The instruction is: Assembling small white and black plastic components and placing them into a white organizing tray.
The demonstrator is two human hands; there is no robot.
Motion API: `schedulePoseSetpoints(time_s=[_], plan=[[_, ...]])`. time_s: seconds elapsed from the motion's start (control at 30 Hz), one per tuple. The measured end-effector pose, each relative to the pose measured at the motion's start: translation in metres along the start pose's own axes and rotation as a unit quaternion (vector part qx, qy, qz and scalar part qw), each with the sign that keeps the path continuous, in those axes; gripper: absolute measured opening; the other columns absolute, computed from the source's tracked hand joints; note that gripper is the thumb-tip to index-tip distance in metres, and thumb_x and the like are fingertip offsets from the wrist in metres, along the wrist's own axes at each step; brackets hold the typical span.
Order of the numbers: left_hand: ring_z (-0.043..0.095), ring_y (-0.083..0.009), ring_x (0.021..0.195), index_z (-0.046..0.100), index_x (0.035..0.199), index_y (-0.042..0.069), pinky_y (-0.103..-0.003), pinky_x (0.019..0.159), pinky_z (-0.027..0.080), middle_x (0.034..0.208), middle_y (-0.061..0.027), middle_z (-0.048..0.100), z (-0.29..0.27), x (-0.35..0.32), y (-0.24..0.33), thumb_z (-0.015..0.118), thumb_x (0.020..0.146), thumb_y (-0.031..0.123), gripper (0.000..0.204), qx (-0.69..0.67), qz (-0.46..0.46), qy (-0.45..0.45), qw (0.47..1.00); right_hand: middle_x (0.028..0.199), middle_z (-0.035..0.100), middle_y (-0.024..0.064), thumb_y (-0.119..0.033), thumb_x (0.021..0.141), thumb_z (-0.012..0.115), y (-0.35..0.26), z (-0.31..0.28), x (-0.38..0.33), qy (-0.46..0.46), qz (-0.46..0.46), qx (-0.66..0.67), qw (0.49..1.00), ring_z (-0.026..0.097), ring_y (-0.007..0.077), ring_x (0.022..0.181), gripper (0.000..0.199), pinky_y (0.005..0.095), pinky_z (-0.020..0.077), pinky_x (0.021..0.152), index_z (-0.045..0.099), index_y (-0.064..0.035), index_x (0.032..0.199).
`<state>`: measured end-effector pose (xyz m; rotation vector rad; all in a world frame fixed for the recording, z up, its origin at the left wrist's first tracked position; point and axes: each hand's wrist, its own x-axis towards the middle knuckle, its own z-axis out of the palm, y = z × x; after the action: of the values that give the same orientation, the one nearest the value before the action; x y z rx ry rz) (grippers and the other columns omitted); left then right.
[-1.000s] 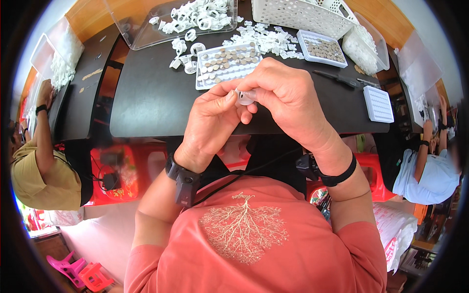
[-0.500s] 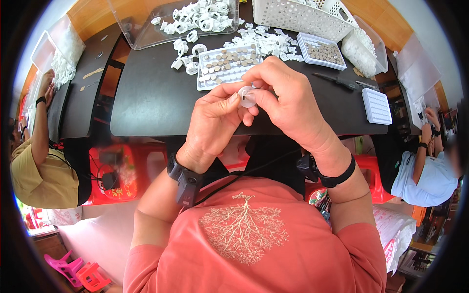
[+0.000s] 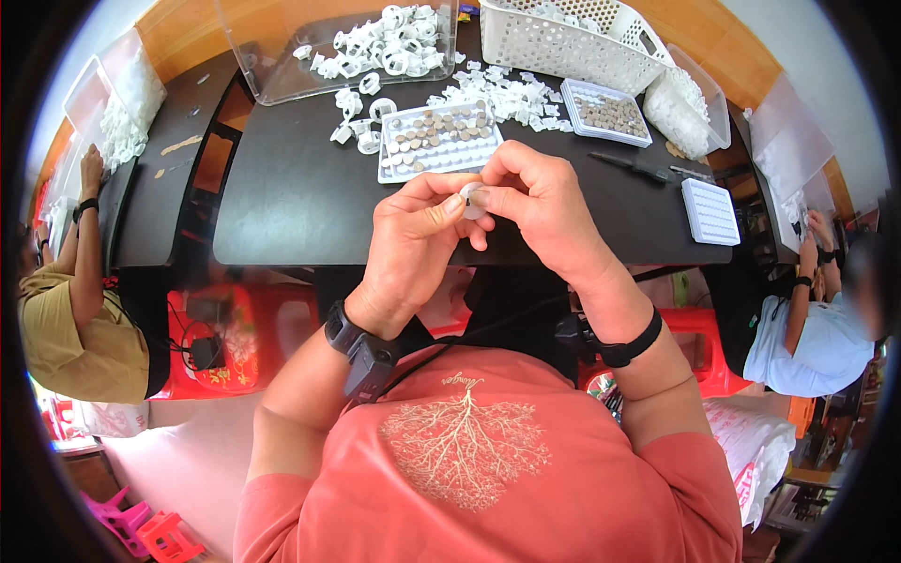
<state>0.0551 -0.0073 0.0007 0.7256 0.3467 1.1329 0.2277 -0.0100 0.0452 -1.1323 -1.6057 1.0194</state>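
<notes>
Just in front of the table edge, my left hand [image 3: 405,236] is closed, with a small round translucent white plastic piece [image 3: 473,212] between its thumb and fingers. A dark slot or spot shows near the middle of the piece. My right hand [image 3: 549,214] is closed in a pinch, its thumb and forefinger against the piece's right side. Whether those fingertips hold anything smaller is hidden. Directly beyond my hands lies a white tray [image 3: 457,159] of small round metal discs, like button cells. Behind it spreads a heap of small white plastic parts [image 3: 507,94].
A clear bin [image 3: 274,86] holds white ring-like parts. A perforated white basket [image 3: 574,49], another disc tray [image 3: 608,141], a dark screwdriver-like tool [image 3: 631,166] and a stack of pale trays [image 3: 710,212] stand on the dark table [image 3: 291,202]. People work at both sides.
My right hand has lowered, its forefinger now closer to its thumb at the piece. The left hand still holds the piece, which appears more covered by fingers.
</notes>
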Motion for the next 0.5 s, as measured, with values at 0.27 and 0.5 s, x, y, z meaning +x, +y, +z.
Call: schedulePoseSetpoints(time_s=[0.27,0.5], plan=[[0.067,-0.0289,0.089,0.058,0.123,-0.005,-0.036,0.07,0.055,0.112,-0.0202,0.066,0.009,0.0,0.006,0.057,0.099,0.007,0.027,0.007,-0.013,0.002,1.0,0.072,0.06,0.0014,-0.006,0.084,0.071,-0.003,-0.013,0.001,0.09,-0.083,-0.026,0.992,0.054,0.0091,0.061,0.015,0.0257,0.0436,0.057,0.059,-0.0005,0.077],[0.069,-0.0315,0.089,0.06,0.125,-0.002,-0.034,0.064,0.056,0.11,-0.0234,0.066,0.004,-0.005,0.017,0.063,0.097,0.02,0.036,0.012,-0.043,-0.03,0.999,0.068,0.062,0.0032,-0.004,0.081,0.071,-0.037,-0.124,0.084,0.199,-0.015,-0.118,0.973,0.059,0.0089,0.055,0.008,0.0246,0.0446,0.049,0.064,-0.003,0.078]])
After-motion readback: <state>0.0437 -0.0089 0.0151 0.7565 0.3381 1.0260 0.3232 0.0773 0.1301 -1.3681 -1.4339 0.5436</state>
